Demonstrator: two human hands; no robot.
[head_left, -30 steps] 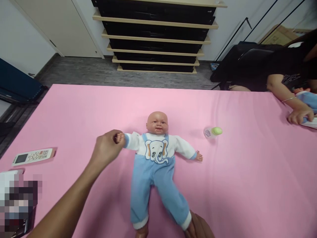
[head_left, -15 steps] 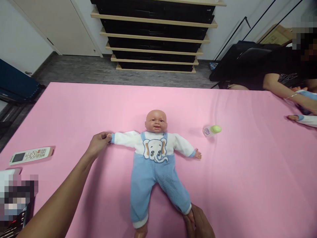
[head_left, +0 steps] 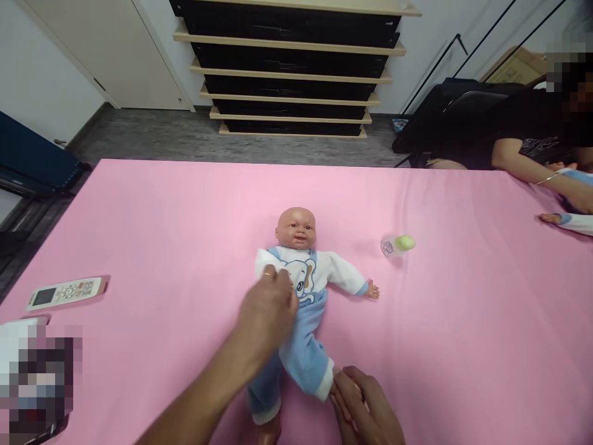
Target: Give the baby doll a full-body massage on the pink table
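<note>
Have a pink-covered table [head_left: 463, 346] ahead, with a baby doll [head_left: 308, 303] face up near its middle. Grasp the doll's left foot in the right hand [head_left: 373, 405], fingers wrapped round it. Clench the left hand [head_left: 269, 309] over the doll's chest, round the mostly hidden end of its bent right arm. See a remote control [head_left: 67, 293] leftward, a green-capped bottle [head_left: 397, 245] rightward.

It looks like a workroom or office, which is unclear, with a rack [head_left: 287, 73] of black boxes [head_left: 287, 60] beyond the far edge of the table [head_left: 463, 321], a door [head_left: 88, 49] past its far left corner and a person [head_left: 509, 133] toward its far right.
</note>
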